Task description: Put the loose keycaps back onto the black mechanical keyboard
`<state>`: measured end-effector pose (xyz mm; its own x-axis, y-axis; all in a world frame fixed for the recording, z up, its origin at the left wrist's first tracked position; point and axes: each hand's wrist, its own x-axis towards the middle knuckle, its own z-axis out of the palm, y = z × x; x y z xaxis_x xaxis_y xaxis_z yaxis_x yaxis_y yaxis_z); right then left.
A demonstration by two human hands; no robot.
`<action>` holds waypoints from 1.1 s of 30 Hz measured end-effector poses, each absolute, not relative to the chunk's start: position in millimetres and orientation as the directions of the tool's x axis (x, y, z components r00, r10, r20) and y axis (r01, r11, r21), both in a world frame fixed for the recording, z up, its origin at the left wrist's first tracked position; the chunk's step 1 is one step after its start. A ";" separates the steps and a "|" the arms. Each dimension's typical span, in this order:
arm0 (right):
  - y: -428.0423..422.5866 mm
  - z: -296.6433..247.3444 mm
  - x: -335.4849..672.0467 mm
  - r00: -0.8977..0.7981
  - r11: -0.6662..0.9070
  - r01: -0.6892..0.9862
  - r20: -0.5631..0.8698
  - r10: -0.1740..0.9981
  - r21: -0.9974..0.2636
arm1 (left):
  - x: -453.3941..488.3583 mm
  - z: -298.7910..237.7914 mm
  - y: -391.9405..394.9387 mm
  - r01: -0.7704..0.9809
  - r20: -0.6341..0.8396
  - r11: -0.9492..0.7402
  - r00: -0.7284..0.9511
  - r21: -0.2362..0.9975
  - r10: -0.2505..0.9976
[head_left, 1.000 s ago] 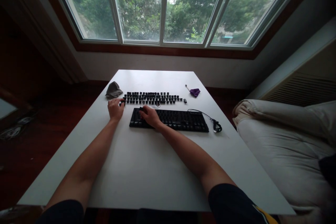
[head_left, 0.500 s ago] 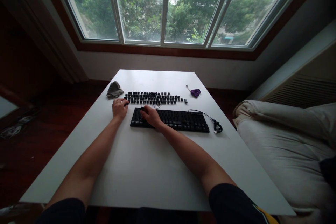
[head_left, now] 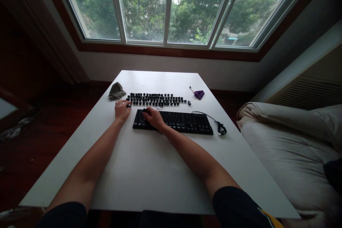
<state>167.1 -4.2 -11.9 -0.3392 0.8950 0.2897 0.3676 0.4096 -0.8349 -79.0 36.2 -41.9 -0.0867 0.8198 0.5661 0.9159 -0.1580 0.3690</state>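
Note:
A black keyboard (head_left: 187,123) lies across the white table, with rows of loose black keycaps (head_left: 149,99) set out behind it. My left hand (head_left: 122,111) rests on the table at the left end of those rows, its fingers closed around a small black keycap (head_left: 128,105). Over the keyboard's left part, my right hand (head_left: 154,117) is closed on a small dark tool with thin wire prongs (head_left: 145,107) pointing up, which looks like a keycap puller. Its grip is mostly hidden by the fingers. Between keycaps and keyboard lies a thin ring-shaped piece (head_left: 159,107).
A grey cloth (head_left: 117,91) sits at the table's left edge. A purple cloth (head_left: 199,94) and a thin brush-like stick (head_left: 191,89) lie at the back right. The keyboard's bundled cable (head_left: 221,128) is at its right end. A couch (head_left: 280,142) stands right of the table (head_left: 160,171).
My left hand has shifted very slightly to the right by the keycap. The right hand stays in the same place over the keyboard.

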 end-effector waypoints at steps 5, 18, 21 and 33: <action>-3.9 -12.3 167.1 -0.335 0.397 0.365 0.279 0.900 -0.842 | -77.6 -38.4 33.1 0.917 0.576 -0.155 -0.093 0.368 0.812; -3.3 -13.6 167.5 -0.345 0.411 0.356 0.291 0.893 -0.839 | -69.4 -36.9 13.2 0.957 0.552 -0.065 -0.106 0.281 0.827; -3.8 -13.3 167.4 -0.344 0.403 0.362 0.281 0.896 -0.841 | -68.7 -36.2 13.1 0.954 0.534 -0.053 -0.118 0.294 0.837; -2.0 -16.3 166.5 -0.331 0.421 0.353 0.309 0.891 -0.836 | -56.0 -20.5 4.2 0.976 0.335 0.068 -0.136 0.208 0.932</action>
